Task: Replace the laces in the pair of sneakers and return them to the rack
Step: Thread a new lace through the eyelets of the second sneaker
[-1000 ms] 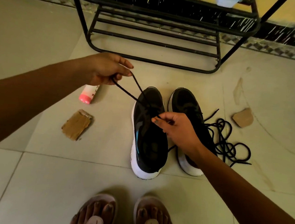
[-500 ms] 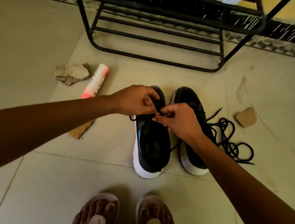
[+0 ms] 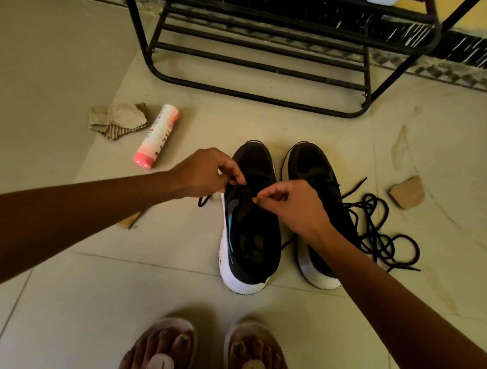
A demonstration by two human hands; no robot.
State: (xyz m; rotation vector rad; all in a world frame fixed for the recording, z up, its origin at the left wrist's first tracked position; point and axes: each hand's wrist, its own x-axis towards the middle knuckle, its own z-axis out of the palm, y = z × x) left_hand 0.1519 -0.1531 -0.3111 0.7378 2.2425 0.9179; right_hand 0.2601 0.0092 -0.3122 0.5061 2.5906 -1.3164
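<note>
the left hand (image 3: 205, 172) and right hand (image 3: 290, 206) are each pinching the black lace (image 3: 204, 201) above the black sneaker (image 3: 249, 238), having closed together since the earlier left-hand pull.

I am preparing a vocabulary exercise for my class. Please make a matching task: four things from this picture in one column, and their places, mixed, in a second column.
1. loose lace
2. pink bottle
3. rack
4. left sneaker

A. stands farthest from the person
B. under the left hand and right hand
C. tangled beside the right sneaker
D. lying beside crumpled cardboard

Pairs: 1-C, 2-D, 3-A, 4-B
</note>
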